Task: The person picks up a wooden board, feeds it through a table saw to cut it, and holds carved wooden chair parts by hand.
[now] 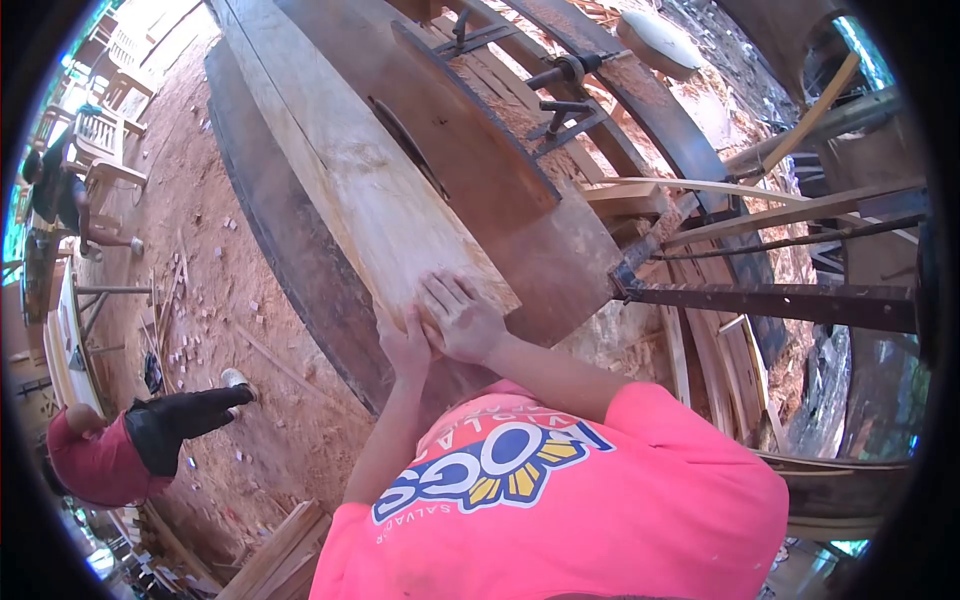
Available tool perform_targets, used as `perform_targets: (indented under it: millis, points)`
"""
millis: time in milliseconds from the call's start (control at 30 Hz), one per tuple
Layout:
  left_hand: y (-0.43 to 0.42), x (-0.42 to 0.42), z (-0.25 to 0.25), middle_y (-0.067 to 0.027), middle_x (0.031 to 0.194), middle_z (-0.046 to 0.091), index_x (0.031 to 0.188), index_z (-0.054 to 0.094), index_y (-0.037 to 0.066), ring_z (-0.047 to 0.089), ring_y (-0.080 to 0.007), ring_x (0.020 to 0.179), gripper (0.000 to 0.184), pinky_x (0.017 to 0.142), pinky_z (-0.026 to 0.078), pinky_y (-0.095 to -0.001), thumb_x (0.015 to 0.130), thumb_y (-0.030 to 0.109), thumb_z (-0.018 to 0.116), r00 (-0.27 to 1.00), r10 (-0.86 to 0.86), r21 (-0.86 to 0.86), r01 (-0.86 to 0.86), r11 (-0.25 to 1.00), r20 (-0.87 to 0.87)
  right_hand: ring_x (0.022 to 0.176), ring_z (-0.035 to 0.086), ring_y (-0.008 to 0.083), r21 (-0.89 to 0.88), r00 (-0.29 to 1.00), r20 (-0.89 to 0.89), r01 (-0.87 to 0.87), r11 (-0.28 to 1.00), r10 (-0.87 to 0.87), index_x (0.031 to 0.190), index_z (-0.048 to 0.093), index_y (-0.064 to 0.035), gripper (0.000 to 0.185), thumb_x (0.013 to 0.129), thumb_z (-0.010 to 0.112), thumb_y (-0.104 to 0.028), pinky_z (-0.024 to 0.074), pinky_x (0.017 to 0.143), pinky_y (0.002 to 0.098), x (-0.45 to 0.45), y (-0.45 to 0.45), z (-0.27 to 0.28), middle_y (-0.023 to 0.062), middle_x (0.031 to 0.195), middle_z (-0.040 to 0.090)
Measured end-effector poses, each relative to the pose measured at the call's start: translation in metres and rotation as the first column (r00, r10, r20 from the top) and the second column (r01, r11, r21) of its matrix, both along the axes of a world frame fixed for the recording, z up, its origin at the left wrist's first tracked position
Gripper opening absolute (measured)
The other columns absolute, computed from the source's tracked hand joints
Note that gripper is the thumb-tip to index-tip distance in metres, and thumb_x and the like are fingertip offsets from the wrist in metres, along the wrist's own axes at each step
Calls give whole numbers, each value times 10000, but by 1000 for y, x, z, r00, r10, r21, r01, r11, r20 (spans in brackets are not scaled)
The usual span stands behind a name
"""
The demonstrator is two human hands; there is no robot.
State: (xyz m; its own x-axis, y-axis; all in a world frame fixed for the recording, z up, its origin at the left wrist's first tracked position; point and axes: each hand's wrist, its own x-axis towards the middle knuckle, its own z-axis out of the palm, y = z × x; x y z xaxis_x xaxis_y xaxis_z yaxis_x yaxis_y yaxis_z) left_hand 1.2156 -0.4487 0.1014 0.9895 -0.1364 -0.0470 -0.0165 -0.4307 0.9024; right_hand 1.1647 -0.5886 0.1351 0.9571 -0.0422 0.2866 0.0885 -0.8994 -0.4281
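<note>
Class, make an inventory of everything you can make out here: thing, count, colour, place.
Plank: 1, pale tan, lying lengthwise on the work table
Work table: 1, dusty brown, under the plank
Upright plate: 1, rusty brown, right of the plank
Oblong object: 1, whitish, upper right
Metal bar: 1, dark, right
Chairs: several, pale, upper left
Small scraps: many, pale, scattered on the reddish-brown ground
Boards: several, brown, lower left
Other people: 2; one red-shirted, lower left; one dark-clothed, upper left
Shirt: 1, pink, worn, bottom
Left hand: 1, at the plank's near end
Right hand: 1, laid on the plank
</note>
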Motion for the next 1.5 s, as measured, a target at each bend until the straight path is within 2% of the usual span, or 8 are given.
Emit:
perform_targets:
  millis: [167,467,567,667,767,967,1067,1500]
  points:
    - [-11,30,3,-333,1299,575,1476,373,-73,587,-436,1202,643,1006,468,-449,987,269,614,1000,-2,-11,2,1000,30,1364,489,322,63,1000,3,23,998,-24,1344,589,8,581,891,588,-355,328,1171,454,30,-11,-1,182,1422,562]
    - [-23,65,10,-357,1329,555,1445,374,-145,570,-437,1238,680,1034,457,-444,988,290,626,999,11,27,-10,1000,-35,1377,479,278,35,999,7,44,998,-44,1344,595,-10,577,903,570,-380,319,1175,431,63,-20,-8,148,1430,563]
    - [-21,70,-6,-271,1289,619,1472,392,-64,623,-334,1179,604,982,488,-396,1009,259,609,999,6,100,-10,995,40,1356,501,278,52,998,23,58,997,-59,1331,589,-7,579,885,637,-373,342,1159,422,66,-21,-4,156,1412,570]
    - [-22,71,-7,-268,1284,621,1463,400,-68,624,-332,1172,598,981,487,-395,1011,263,607,998,5,79,-9,997,58,1360,498,273,67,998,21,64,996,-65,1330,591,-16,573,888,636,-379,347,1155,423,68,-22,-5,145,1417,568]
    - [-25,72,5,-339,1319,571,1437,371,-161,593,-416,1213,671,1012,472,-417,993,274,624,1000,-16,-35,16,999,0,1364,496,270,66,997,13,75,995,-76,1329,594,-23,568,887,635,-377,352,1151,423,69,-22,-2,138,1425,563]
    - [-32,78,11,-340,1316,575,1442,368,-156,593,-402,1220,673,1003,478,-415,997,281,620,999,-17,-41,16,999,-36,1374,479,266,74,998,12,63,995,-64,1328,592,-11,571,902,583,-391,332,1167,421,75,-28,1,138,1421,564]
    - [-30,83,-3,-338,1318,575,1446,367,-150,592,-398,1222,681,1005,478,-411,997,293,623,1000,7,13,-7,1000,-2,1379,473,270,56,998,16,65,996,-66,1323,592,-10,570,901,580,-394,323,1174,427,79,-29,-6,146,1426,555]
    - [-33,99,10,-313,1311,589,1450,385,-117,604,-375,1199,642,1010,470,-407,988,251,636,1000,-27,-45,26,999,-10,1383,466,277,41,999,5,46,998,-46,1333,586,-1,586,893,584,-388,317,1174,428,95,-30,-7,159,1435,546]
